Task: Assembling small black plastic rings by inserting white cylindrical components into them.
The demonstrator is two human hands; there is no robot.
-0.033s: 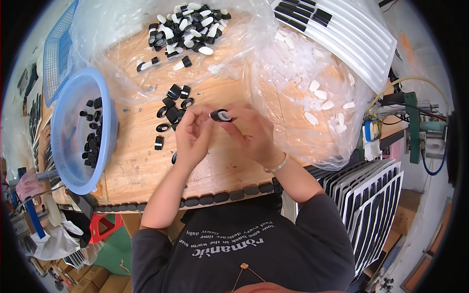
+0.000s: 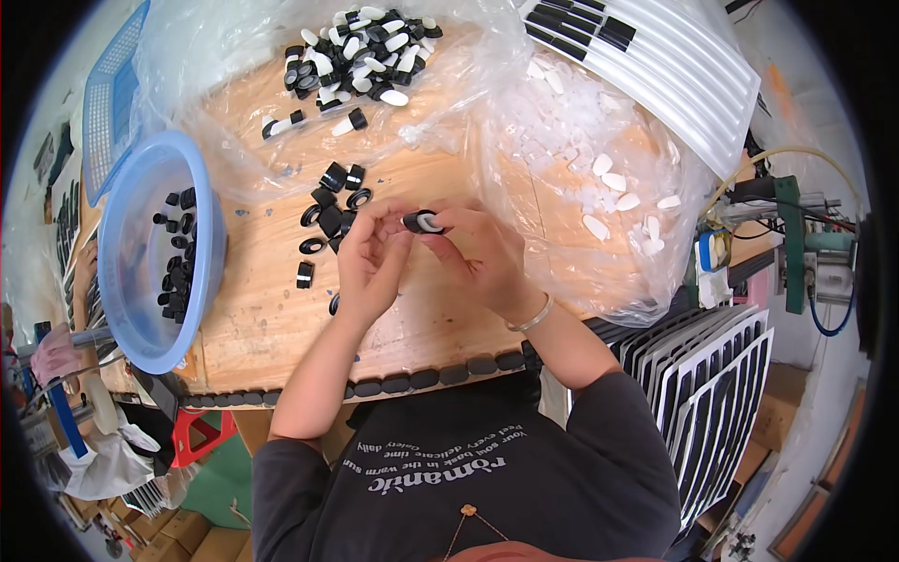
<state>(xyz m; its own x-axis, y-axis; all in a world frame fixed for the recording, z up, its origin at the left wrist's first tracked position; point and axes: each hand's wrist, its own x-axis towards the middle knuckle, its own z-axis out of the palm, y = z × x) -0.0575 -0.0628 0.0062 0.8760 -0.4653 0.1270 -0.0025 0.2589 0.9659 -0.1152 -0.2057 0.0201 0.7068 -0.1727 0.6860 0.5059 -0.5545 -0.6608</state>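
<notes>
Both hands meet over the middle of the wooden desk (image 2: pixel 281 318). Right hand (image 2: pixel 482 258) pinches a small black-and-white cap (image 2: pixel 423 222) at its fingertips, long axis lying roughly left-right. Left hand (image 2: pixel 370 262) is just beside the cap, fingers curled close, touching its left end. Loose black caps (image 2: pixel 330 211) lie left of the hands. Blue bowl (image 2: pixel 201 272) further left holds more. Clear plastic bags (image 2: pixel 599 187) right of the hands hold white pieces.

Black-and-white cap (image 2: pixel 423 222) between both hands
</notes>
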